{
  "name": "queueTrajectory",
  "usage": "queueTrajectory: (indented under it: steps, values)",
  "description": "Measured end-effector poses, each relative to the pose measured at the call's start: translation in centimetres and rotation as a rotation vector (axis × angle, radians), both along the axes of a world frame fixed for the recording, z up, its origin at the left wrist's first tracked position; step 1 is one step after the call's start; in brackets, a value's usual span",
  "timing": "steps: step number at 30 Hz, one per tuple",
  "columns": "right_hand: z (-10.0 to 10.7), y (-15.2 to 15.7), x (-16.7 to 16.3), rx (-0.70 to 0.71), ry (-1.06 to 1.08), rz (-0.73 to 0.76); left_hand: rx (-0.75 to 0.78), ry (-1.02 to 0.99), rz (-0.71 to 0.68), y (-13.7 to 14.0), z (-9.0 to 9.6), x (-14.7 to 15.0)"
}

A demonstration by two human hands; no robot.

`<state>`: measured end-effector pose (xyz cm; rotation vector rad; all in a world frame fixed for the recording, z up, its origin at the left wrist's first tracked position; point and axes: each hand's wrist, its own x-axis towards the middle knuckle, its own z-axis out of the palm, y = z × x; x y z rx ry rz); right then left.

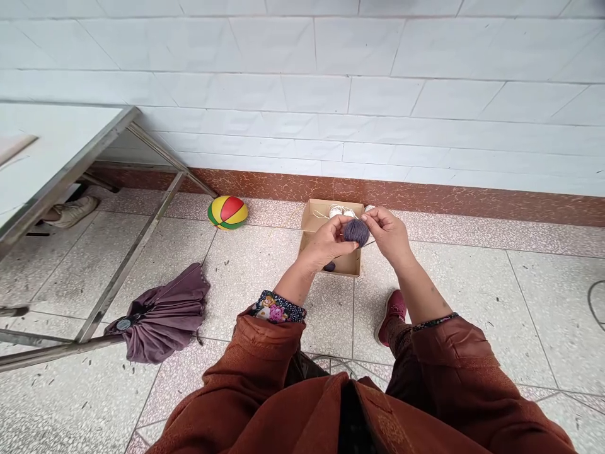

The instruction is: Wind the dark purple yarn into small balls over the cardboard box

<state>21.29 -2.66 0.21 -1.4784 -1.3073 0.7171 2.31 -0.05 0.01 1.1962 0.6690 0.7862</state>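
Note:
Between my hands, above a cardboard box (307, 222) on the floor, is a dark purple-grey ball of yarn (356, 232). My left hand (326, 243) grips it from the left, thumb below and fingers above. My right hand (386, 234) is closed in a pinch at the ball's upper right; a dark strand shows just under it, but what the fingertips hold is too small to make out. White yarn balls (336, 212) with loose ends lie in the far part of the box. A dark piece (329, 267) sits in the near part, partly hidden by my left wrist.
A red, yellow and green ball (227, 212) rests near the wall. At left stands a metal-framed table (61, 176), with a folded purple umbrella (165, 315) by its lower bar. Another person's shoe (73, 211) shows under the table. A dark cable loop (596, 306) is at far right.

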Motion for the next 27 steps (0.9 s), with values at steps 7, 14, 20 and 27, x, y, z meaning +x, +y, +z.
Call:
queueTrajectory:
  steps: [7, 14, 20, 27]
  values:
    - [-0.6, -0.1, -0.5, -0.085, -0.12, 0.116, -0.088, -0.148, 0.125, 0.6, -0.2, 0.1]
    - [1.9, -1.5, -0.2, -0.1, -0.038, 0.545, 0.013, 0.062, 0.357, 1.4, -0.4, -0.3]
    - [2.4, -1.4, 0.6, 0.037, 0.025, 0.395, 0.112, 0.226, 0.143, 0.7, -0.4, 0.0]
    - [0.8, -0.5, 1.1, 0.072, -0.019, 0.105, -0.003, -0.006, -0.051, -0.1, 0.1, 0.4]
